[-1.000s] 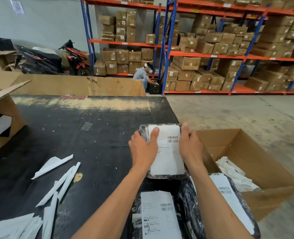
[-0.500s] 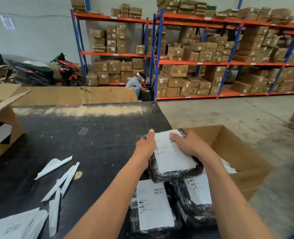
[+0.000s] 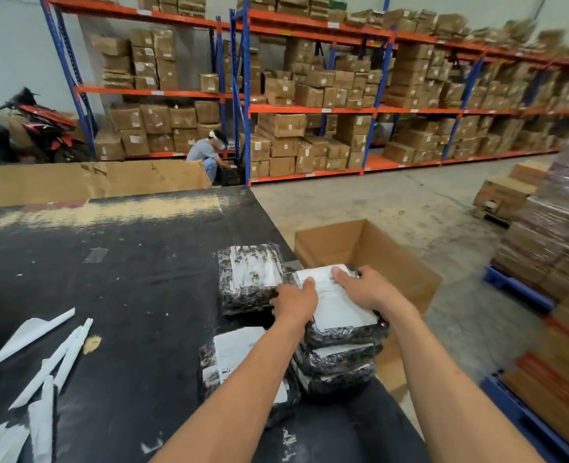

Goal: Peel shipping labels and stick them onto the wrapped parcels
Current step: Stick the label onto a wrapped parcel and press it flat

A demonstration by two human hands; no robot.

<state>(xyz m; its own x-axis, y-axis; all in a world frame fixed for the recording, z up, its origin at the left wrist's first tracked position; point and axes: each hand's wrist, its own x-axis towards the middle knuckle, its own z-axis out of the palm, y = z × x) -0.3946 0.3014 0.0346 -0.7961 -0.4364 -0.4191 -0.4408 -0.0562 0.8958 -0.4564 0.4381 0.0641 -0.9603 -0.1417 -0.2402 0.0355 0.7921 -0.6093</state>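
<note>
Glossy black plastic wraps the parcel [image 3: 343, 332], its paper label [image 3: 338, 302] matt white; the table [image 3: 126, 295] looks dull, scuffed black; the box [image 3: 369, 248] plain cardboard.

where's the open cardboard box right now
In the head view the open cardboard box stands on the floor just off the black table's right edge, right behind the labelled parcel that both hands hold.

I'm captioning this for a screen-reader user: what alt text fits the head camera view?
Both hands, left hand and right hand, hold a labelled black-wrapped parcel on top of a stack of parcels at the edge of a black table. An open cardboard box stands beside the table, and warehouse shelving full of cartons lies beyond.
</note>
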